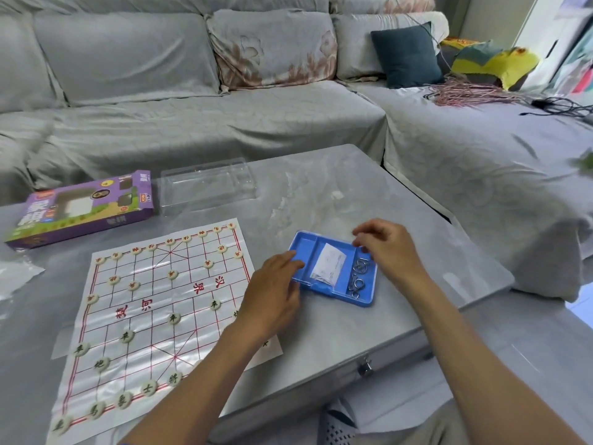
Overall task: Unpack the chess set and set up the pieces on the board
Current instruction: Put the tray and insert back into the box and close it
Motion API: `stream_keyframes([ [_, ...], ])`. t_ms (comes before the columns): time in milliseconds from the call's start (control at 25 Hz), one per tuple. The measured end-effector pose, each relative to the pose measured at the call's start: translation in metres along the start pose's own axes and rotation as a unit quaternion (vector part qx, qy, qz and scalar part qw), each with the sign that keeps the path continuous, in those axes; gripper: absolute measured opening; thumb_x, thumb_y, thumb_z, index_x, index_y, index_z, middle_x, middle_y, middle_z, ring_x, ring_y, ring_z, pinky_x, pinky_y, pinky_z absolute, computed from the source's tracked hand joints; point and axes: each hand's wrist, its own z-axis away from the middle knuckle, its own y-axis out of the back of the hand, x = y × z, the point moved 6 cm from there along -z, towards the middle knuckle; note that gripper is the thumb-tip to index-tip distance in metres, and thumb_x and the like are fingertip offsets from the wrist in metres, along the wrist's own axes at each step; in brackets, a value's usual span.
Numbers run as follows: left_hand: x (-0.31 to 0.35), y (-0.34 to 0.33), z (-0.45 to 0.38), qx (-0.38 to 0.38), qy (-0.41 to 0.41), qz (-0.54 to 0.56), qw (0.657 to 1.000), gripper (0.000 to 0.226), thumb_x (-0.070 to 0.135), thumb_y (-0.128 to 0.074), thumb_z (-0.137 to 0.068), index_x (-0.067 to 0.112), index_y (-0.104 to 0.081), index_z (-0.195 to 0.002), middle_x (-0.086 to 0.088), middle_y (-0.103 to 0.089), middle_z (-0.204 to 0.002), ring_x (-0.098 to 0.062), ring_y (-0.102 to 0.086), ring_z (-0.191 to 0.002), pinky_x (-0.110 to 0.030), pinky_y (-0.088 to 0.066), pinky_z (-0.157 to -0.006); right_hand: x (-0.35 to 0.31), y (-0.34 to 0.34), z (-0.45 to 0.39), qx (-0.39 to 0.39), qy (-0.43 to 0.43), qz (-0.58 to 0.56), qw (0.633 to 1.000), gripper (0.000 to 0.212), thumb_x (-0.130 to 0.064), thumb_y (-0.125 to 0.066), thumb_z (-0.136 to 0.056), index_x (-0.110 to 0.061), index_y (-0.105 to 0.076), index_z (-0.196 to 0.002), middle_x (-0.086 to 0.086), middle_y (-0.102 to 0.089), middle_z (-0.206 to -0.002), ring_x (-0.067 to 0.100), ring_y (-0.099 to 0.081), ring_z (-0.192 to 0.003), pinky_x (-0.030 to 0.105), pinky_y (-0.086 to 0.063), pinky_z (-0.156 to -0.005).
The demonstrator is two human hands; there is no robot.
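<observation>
While pieces [175,318] stand on the board [154,319], we handle the blue tray [333,295] at 3 o'clock.
Left hand [272,298] rests flat-fingered on its near-left corner, right hand [385,248] pinches the far edge; next, probably clear it away.

This is a home living room. A large corner sofa [199,101] draped in a grey patterned cover fills the far side and runs down the right, with back cushions, a dark teal cushion [407,54] and a yellow-green cushion [494,61] at its far right end. A tangle of pink cords [465,91] and black cables [564,107] lies on the sofa seat there. A low grey bench [353,194] stands just before the sofa, with a paper chess board [160,309] spread at its left near edge.
</observation>
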Motion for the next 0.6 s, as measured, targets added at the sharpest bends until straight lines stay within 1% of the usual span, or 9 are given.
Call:
stream_keyframes([
  [40, 0.0, -0.005, -0.003, -0.036, 0.0, -0.017, 0.999, 0.041, 0.032, -0.05, -0.098, 0.028, -0.047, -0.138, 0.009, -0.035, -0.152, -0.012, -0.031, -0.139, -0.028, -0.031, -0.108, 0.001, -0.014, 0.002, -0.056, 0.022, 0.082, 0.995, 0.015, -0.019, -0.062, -0.087, -0.012, -0.068, -0.075, -0.002, -0.068, -0.07, 0.012, -0.058, -0.061, 0.024, -0.044, -0.06],
  [80, 0.0, -0.008, -0.008, -0.056, 0.001, -0.033, 0.998, 0.041, 0.039, -0.05, -0.097, 0.029, -0.048, -0.137, 0.01, -0.038, -0.15, -0.012, -0.034, -0.137, -0.029, -0.035, -0.105, 0.004, -0.025, 0.003, -0.093, 0.034, 0.144, 0.985, 0.028, -0.028, -0.064, -0.088, -0.007, -0.063, -0.069, 0.001, -0.063, -0.064, 0.013, -0.052, -0.056, 0.025, -0.041, -0.057],
  [120, 0.001, -0.009, -0.013, -0.058, -0.002, -0.051, 0.997, 0.04, 0.044, -0.052, -0.095, 0.03, -0.051, -0.133, 0.011, -0.045, -0.144, -0.012, -0.041, -0.13, -0.028, -0.041, -0.096, 0.005, -0.033, 0.004, -0.113, 0.031, 0.153, 0.981, 0.042, -0.034, -0.064, -0.088, -0.002, -0.054, -0.063, 0.007, -0.054, -0.057, 0.015, -0.043, -0.052, 0.027, -0.037, -0.054],
  [200, 0.005, -0.006, -0.023, -0.042, -0.01, -0.075, 0.996, 0.039, 0.05, -0.057, -0.091, 0.03, -0.059, -0.124, 0.01, -0.055, -0.13, -0.013, -0.052, -0.112, -0.026, -0.045, -0.083, 0.001, -0.034, 0.004, -0.106, -0.008, 0.029, 0.994, 0.05, -0.036, -0.064, -0.089, -0.003, -0.045, -0.057, 0.006, -0.038, -0.051, 0.016, -0.031, -0.048, 0.027, -0.029, -0.05],
  [240, 0.006, -0.006, -0.025, -0.037, -0.006, -0.072, 0.997, 0.039, 0.051, -0.059, -0.089, 0.03, -0.061, -0.122, 0.009, -0.057, -0.127, -0.013, -0.053, -0.109, -0.025, -0.046, -0.081, 0.002, -0.033, 0.002, -0.09, -0.025, -0.019, 0.995, 0.049, -0.036, -0.065, -0.089, -0.005, -0.045, -0.058, 0.003, -0.036, -0.05, 0.015, -0.029, -0.048, 0.027, -0.027, -0.049],
  [280, 0.005, -0.007, -0.024, -0.028, 0.001, -0.061, 0.998, 0.039, 0.052, -0.06, -0.088, 0.029, -0.063, -0.12, 0.01, -0.057, -0.126, -0.012, -0.053, -0.108, -0.026, -0.046, -0.08, 0.002, -0.034, 0.001, -0.08, -0.03, -0.029, 0.996, 0.047, -0.037, -0.066, -0.088, -0.007, -0.045, -0.058, 0.001, -0.036, -0.05, 0.015, -0.03, -0.048, 0.027, -0.028, -0.049],
  [360, 0.002, -0.009, -0.021, -0.004, 0.006, -0.034, 0.999, 0.038, 0.055, -0.06, -0.087, 0.03, -0.064, -0.115, 0.011, -0.057, -0.122, -0.011, -0.049, -0.107, -0.027, -0.046, -0.08, 0.005, -0.04, 0.004, -0.11, -0.011, 0.129, 0.985, 0.046, -0.044, -0.07, -0.081, -0.011, -0.045, -0.06, -0.003, -0.044, -0.054, 0.012, -0.037, -0.049, 0.026, -0.032, -0.051],
  [440, -0.002, -0.011, -0.022, 0.009, 0.012, 0.0, 1.0, 0.038, 0.059, -0.059, -0.085, 0.029, -0.065, -0.108, 0.012, -0.055, -0.116, -0.01, -0.045, -0.106, -0.026, -0.045, -0.078, 0.018, -0.047, 0.009, -0.161, -0.033, 0.255, 0.953, 0.047, -0.053, -0.074, -0.074, -0.016, -0.047, -0.065, -0.005, -0.049, -0.058, 0.011, -0.044, -0.053, 0.026, -0.035, -0.053],
  [600, -0.004, -0.008, -0.035, -0.025, 0.046, 0.029, 0.998, 0.034, 0.058, -0.068, -0.079, 0.029, -0.061, -0.097, 0.011, -0.049, -0.111, -0.011, -0.038, -0.108, -0.025, -0.038, -0.08, 0.027, -0.053, 0.005, -0.184, -0.052, 0.293, 0.937, 0.049, -0.054, -0.078, -0.069, -0.015, -0.048, -0.068, -0.004, -0.052, -0.063, 0.013, -0.047, -0.057, 0.028, -0.036, -0.058],
])
